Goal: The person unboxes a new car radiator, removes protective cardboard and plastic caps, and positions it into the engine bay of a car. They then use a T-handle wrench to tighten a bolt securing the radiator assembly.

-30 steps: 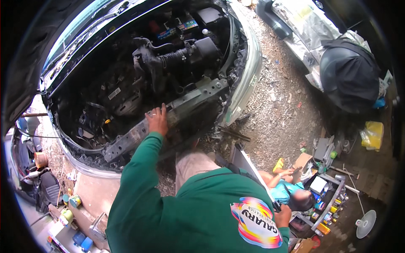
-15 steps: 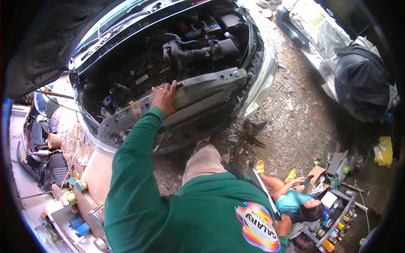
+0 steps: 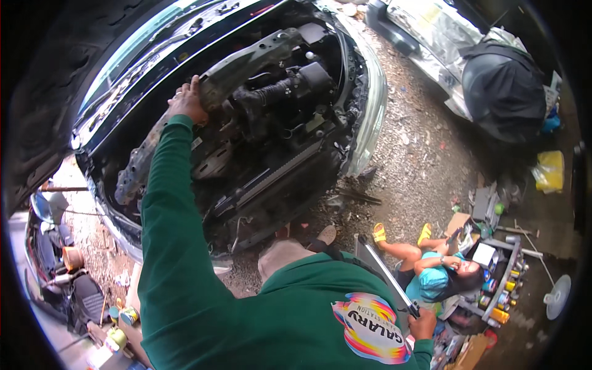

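Note:
My left hand (image 3: 188, 102) grips a long grey metal crossmember (image 3: 256, 55) with holes along it, fingers curled over its edge near the middle. The crossmember lies slanted over the far part of a car's open engine bay (image 3: 185, 166). Beneath my hand, dark engine parts and a black ribbed air hose (image 3: 271, 95) show. A thin radiator-like panel (image 3: 271, 176) is exposed near the front of the bay. Low at my right side, my right hand (image 3: 423, 324) is closed around the end of a long, narrow silver strip with a dark edge (image 3: 387, 271); its exact kind is unclear.
The raised hood (image 3: 43, 92) hangs at the left. A seated person (image 3: 431, 277) in a turquoise top is close on my right, beside a rack of cans (image 3: 499, 290). A covered vehicle (image 3: 505, 92) stands far right. Gravel (image 3: 419, 160) surrounds the car.
My left hand has pushed the crossmember away from the front edge, deeper over the engine bay, uncovering the thin panel. My right hand still holds the strip. The seated person's hand has risen toward the head.

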Tool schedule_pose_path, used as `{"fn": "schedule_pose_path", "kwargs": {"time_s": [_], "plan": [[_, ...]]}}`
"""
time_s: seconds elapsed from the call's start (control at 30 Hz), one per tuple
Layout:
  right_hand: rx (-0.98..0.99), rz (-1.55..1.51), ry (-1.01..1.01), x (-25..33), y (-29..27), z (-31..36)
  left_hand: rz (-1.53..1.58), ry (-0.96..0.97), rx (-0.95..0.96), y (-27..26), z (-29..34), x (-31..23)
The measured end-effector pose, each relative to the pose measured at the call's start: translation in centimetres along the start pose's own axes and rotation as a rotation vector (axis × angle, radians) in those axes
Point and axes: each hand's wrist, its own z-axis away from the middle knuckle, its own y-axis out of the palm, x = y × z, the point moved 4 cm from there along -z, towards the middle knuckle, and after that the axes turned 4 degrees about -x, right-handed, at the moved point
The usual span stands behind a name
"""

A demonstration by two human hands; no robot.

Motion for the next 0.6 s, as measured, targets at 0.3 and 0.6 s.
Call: {"fn": "schedule_pose_path", "kwargs": {"time_s": [0.3,0.6], "plan": [[0.01,-0.034,0.096,7.9,-3.6,3.9,0.066,0.013,0.054,5.6,-5.1,4.2],[-0.022,-0.076,-0.083,15.9,-9.0,1.9,0.092,0.092,-0.016,7.2,-4.6,5.0]]}}
